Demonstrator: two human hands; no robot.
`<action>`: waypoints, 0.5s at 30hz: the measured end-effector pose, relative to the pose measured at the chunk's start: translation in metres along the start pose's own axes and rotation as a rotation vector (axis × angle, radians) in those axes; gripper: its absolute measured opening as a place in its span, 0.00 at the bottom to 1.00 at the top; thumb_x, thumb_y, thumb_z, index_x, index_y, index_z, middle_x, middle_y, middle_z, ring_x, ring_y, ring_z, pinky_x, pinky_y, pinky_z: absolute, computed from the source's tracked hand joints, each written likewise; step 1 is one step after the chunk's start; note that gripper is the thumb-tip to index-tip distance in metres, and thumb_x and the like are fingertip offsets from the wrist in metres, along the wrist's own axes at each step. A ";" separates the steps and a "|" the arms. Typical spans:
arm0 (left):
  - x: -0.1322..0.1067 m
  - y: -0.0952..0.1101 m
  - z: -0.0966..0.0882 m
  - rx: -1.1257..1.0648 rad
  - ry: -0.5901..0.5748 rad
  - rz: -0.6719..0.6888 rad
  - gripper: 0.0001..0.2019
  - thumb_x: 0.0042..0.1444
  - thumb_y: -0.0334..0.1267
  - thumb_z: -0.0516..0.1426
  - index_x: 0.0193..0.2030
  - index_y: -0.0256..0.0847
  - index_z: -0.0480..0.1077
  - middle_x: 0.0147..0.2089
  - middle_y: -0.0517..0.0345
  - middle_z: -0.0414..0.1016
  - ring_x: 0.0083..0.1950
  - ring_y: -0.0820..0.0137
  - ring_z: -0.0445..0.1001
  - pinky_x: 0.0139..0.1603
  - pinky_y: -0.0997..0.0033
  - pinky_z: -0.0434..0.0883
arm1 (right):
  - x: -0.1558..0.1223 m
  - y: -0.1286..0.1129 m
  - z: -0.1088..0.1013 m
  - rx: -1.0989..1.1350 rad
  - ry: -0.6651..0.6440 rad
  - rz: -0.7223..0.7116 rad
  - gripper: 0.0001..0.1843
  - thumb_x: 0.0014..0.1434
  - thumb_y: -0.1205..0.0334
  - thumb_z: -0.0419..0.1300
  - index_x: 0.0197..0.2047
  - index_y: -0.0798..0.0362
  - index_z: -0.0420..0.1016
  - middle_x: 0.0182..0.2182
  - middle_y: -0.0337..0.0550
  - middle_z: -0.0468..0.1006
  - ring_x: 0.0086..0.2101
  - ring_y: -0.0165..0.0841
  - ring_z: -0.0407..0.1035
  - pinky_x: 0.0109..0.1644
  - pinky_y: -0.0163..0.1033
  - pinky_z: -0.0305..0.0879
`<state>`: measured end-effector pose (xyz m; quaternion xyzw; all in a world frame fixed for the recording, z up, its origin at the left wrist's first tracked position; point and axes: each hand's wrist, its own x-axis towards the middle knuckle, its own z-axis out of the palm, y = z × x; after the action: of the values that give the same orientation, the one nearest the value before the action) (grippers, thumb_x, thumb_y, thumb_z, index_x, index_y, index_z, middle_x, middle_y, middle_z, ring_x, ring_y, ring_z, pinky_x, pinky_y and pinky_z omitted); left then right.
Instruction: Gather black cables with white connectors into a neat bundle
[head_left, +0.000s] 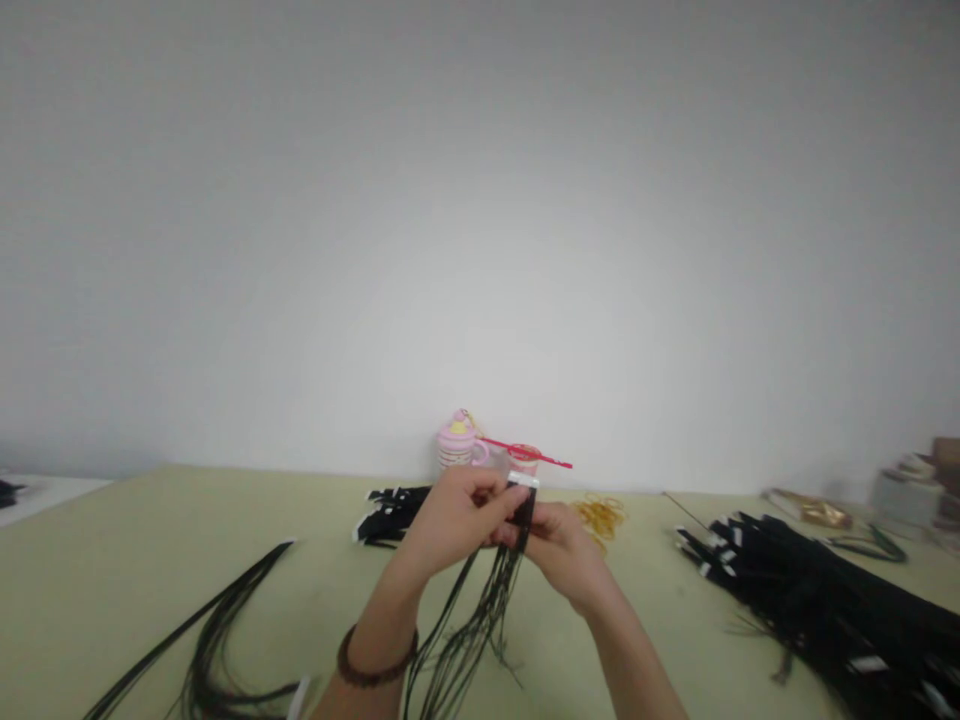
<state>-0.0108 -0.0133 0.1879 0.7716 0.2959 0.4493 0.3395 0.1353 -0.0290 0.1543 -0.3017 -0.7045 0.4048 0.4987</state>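
Observation:
A bundle of thin black cords point(491, 590), topped by a flat black part with a white end, is raised over the middle of the table. My left hand point(456, 518) pinches this bundle close to its white end, thumb across the front. From the other side, my right hand point(564, 552) grips it slightly lower, its fingertips partly hidden behind the black part. Loose strands hang beneath both hands toward the near edge of the view. A dark beaded bracelet point(375, 672) circles my left wrist.
More black cords with a white tip point(232, 600) lie at left. Folded black pieces point(394, 515) rest behind my left hand. Yellow rubber bands point(600, 517), a pink lidded cup point(456, 443) and a red stick point(532, 455) are farther back. A large black pile point(832, 600) covers the right side.

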 end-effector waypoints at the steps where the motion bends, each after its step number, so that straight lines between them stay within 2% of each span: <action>1: 0.000 -0.001 0.002 0.015 0.014 0.014 0.19 0.54 0.49 0.55 0.19 0.38 0.64 0.16 0.60 0.68 0.18 0.74 0.65 0.18 0.77 0.58 | -0.002 0.007 0.003 -0.006 0.044 0.018 0.20 0.48 0.43 0.63 0.28 0.55 0.77 0.27 0.41 0.76 0.32 0.33 0.69 0.40 0.38 0.65; 4: -0.001 -0.003 0.009 0.011 0.074 0.064 0.19 0.55 0.49 0.53 0.19 0.39 0.65 0.14 0.61 0.67 0.16 0.73 0.65 0.18 0.75 0.59 | -0.008 0.036 0.013 -0.026 0.134 0.082 0.27 0.52 0.36 0.55 0.31 0.55 0.73 0.27 0.42 0.74 0.29 0.32 0.68 0.35 0.38 0.64; 7: -0.008 0.002 0.009 0.023 0.261 0.112 0.18 0.54 0.48 0.55 0.18 0.39 0.65 0.16 0.62 0.67 0.19 0.74 0.65 0.22 0.76 0.61 | -0.021 0.071 0.029 -0.049 0.149 0.150 0.31 0.52 0.32 0.51 0.34 0.56 0.71 0.28 0.44 0.74 0.30 0.34 0.69 0.37 0.39 0.65; 11: -0.031 0.020 -0.001 0.018 0.457 0.135 0.16 0.55 0.47 0.54 0.22 0.39 0.68 0.18 0.62 0.67 0.21 0.75 0.65 0.24 0.77 0.61 | -0.048 0.100 0.047 -0.074 0.077 0.301 0.26 0.61 0.42 0.49 0.41 0.58 0.71 0.31 0.43 0.74 0.32 0.31 0.70 0.39 0.41 0.67; 15: -0.065 0.034 -0.006 -0.006 0.542 0.096 0.15 0.54 0.46 0.56 0.23 0.38 0.69 0.18 0.62 0.67 0.20 0.77 0.63 0.23 0.77 0.60 | -0.071 0.103 0.043 -0.082 0.001 0.437 0.19 0.63 0.51 0.52 0.48 0.58 0.69 0.39 0.44 0.74 0.35 0.30 0.70 0.39 0.41 0.69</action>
<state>-0.0387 -0.0813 0.1850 0.6352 0.3377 0.6558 0.2287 0.1193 -0.0485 0.0242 -0.4674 -0.6380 0.4740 0.3871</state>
